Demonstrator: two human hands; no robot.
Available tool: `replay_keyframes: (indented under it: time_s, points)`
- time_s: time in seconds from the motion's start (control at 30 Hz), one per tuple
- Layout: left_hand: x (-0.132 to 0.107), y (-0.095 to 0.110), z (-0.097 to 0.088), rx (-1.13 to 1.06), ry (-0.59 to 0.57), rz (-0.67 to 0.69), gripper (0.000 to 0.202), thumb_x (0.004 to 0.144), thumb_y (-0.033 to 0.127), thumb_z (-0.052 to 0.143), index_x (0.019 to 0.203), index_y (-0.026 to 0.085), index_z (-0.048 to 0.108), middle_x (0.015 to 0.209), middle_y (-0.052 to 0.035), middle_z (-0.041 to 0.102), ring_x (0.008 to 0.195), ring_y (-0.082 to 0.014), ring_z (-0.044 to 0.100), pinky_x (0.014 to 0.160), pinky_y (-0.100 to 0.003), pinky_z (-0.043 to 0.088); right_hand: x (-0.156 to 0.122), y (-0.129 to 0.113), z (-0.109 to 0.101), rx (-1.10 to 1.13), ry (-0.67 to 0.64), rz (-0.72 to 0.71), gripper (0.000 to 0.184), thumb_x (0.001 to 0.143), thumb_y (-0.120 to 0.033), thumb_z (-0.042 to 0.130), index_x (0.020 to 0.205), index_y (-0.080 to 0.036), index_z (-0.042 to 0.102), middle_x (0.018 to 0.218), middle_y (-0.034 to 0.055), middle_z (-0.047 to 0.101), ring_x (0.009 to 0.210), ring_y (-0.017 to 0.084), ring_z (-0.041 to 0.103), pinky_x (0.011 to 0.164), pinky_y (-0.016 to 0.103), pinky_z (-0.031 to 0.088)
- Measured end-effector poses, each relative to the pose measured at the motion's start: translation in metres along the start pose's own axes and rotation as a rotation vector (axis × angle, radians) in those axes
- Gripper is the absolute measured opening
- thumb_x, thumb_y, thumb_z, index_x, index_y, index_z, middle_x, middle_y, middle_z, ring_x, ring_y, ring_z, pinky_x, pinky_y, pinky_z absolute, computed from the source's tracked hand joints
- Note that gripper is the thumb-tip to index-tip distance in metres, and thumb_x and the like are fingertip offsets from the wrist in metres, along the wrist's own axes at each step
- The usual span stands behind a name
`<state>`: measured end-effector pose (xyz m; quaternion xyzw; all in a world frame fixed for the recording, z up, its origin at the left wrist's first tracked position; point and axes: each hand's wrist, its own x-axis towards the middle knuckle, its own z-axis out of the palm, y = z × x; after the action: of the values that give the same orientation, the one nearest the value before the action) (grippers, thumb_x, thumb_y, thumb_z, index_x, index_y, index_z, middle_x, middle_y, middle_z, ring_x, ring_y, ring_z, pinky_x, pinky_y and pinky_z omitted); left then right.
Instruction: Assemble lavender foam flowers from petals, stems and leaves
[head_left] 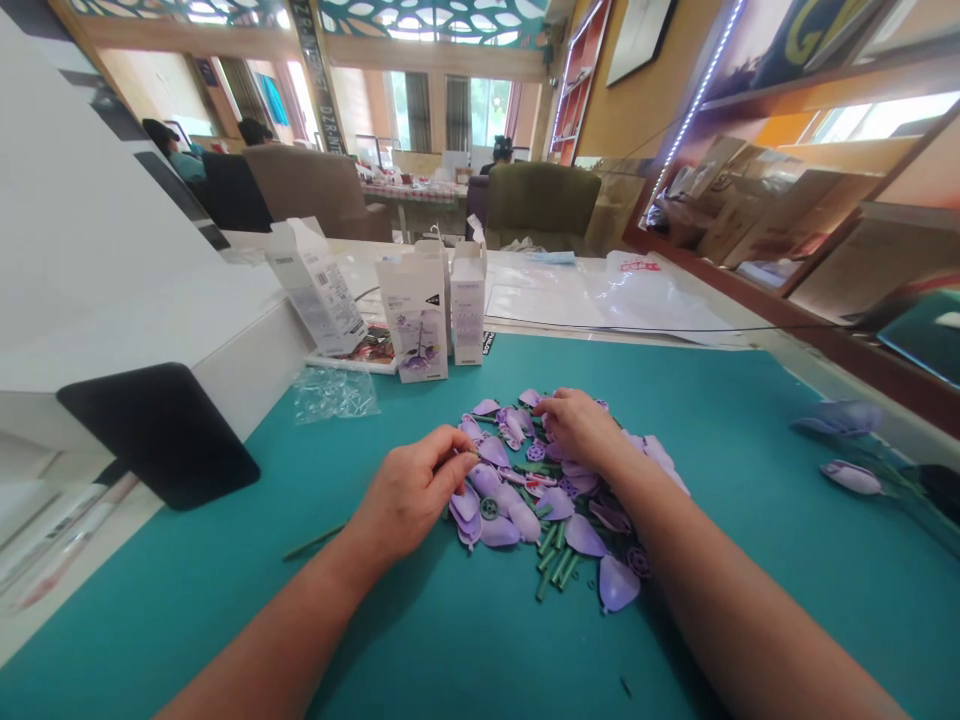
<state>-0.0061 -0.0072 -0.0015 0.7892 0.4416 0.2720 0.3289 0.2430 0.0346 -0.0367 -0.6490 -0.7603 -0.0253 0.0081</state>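
Observation:
A spread-out heap of purple plastic petals (619, 583), round purple discs and green stem pieces (559, 565) lies on the green mat. My left hand (409, 485) is at the heap's left edge, thumb and forefinger pinched together; whatever is between them is too small to make out. My right hand (577, 420) reaches over the heap's far side, its fingers bent down among the pieces, and its fingertips are partly hidden. A green stem rod (311, 543) lies on the mat, partly behind my left wrist.
Three white boxes stand at the back, one showing a purple flower (412, 320). Beside them lies a clear plastic bag (337, 393). A black tablet-like panel (161, 435) leans at left. Assembled purple flowers (851, 475) lie at right. People sit in the background.

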Motion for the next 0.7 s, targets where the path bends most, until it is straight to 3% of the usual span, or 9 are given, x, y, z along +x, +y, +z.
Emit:
replay_keyframes:
  time_s: [0.4, 0.7]
  points:
    - [0.001, -0.001, -0.001, 0.006, -0.004, 0.000, 0.020, 0.089, 0.036, 0.044, 0.085, 0.021, 0.056, 0.063, 0.0036, 0.063, 0.060, -0.0140, 0.057, 0.059, -0.024, 0.040, 0.003, -0.003, -0.002, -0.096, -0.026, 0.041, 0.025, 0.088, -0.023, 0.049, 0.093, -0.019, 0.073, 0.098, 0.0133, 0.067, 0.094, 0.026, 0.059, 0.076, 0.032, 0.042]
    - [0.000, -0.003, 0.000, 0.033, -0.016, 0.018, 0.020, 0.089, 0.035, 0.043, 0.086, 0.021, 0.056, 0.065, 0.0034, 0.063, 0.061, -0.0138, 0.056, 0.060, -0.024, 0.039, 0.009, -0.013, -0.009, -0.019, 0.014, 0.063, 0.016, 0.077, -0.012, 0.054, 0.077, -0.014, 0.070, 0.091, 0.0144, 0.069, 0.089, 0.025, 0.061, 0.073, 0.030, 0.041]
